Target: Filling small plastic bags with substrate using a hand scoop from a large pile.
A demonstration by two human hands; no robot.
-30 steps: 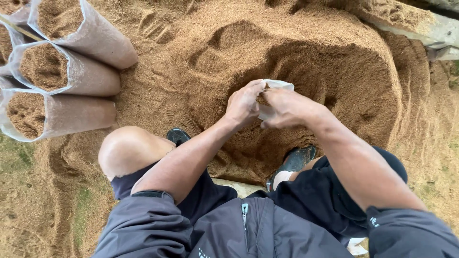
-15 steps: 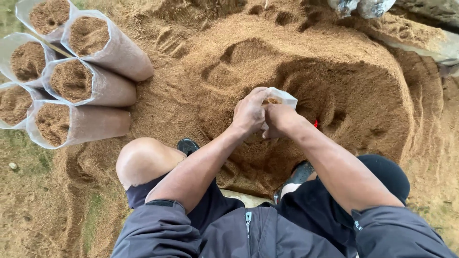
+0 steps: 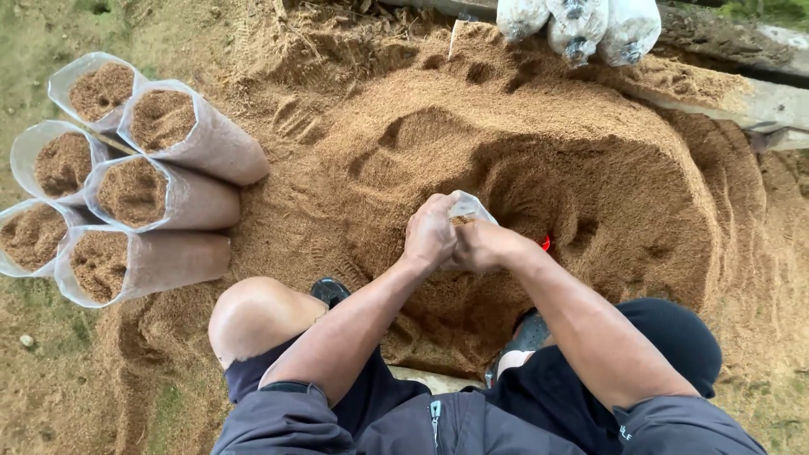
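We stretch both arms toward twelve o'clock; our left hand (image 3: 430, 232) and right hand (image 3: 482, 245), pressed together, pinch a clear plastic bag (image 3: 468, 206) partly filled with sawdust, above the sawdust pile (image 3: 590, 168).

Two hands, left hand (image 3: 430, 232) and right hand (image 3: 482, 244), close around one clear plastic bag (image 3: 468, 206) of sawdust. Five filled bags (image 3: 160, 190) lie stacked well left of the fingers; three tied white bags (image 3: 577, 25) sit far beyond the fingertips. One sawdust heap (image 3: 522, 152) spreads beneath them.
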